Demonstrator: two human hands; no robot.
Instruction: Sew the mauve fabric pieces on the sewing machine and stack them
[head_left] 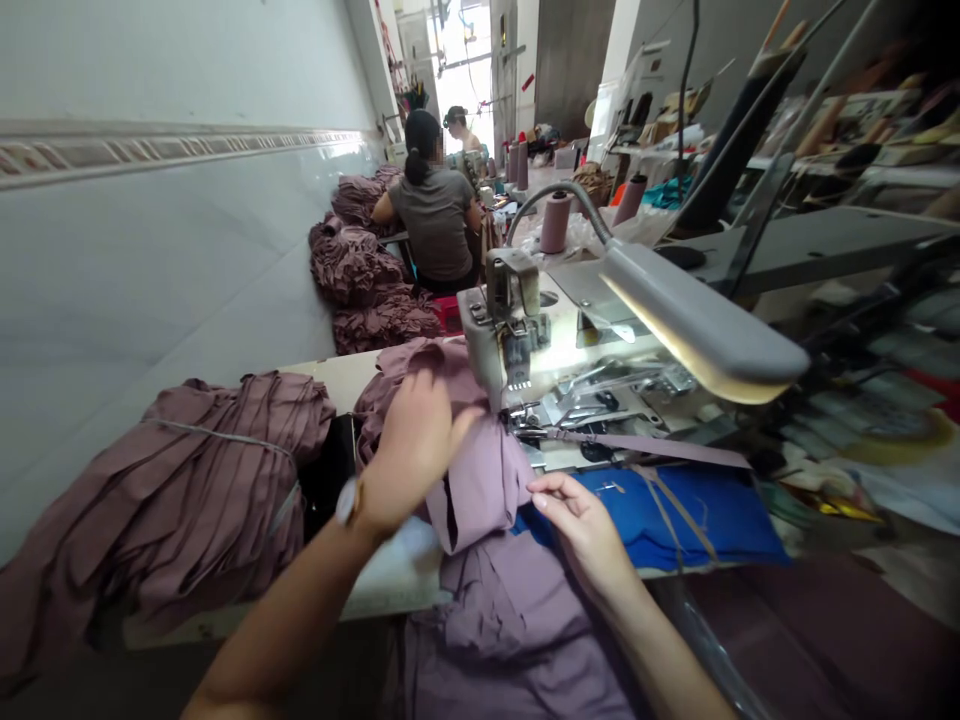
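Note:
A mauve fabric piece (480,480) lies across the sewing table and runs up to the needle area of the sewing machine (517,330). My left hand (412,445), with a watch at the wrist, rests on the fabric just left of the machine head, its fingers curled over the cloth. Lower and to the right, my right hand (577,515) pinches the fabric's edge near a blue cloth (675,515). A narrow mauve strip (645,447) leads from the machine's foot out to the right.
A bundled stack of mauve pieces (187,480) sits at my left. A lit lamp (697,325) hangs over the machine. Ahead, a seated person in a grey top (435,215) works beside more mauve heaps (360,280). Thread cones (556,220) and cluttered shelves are at right.

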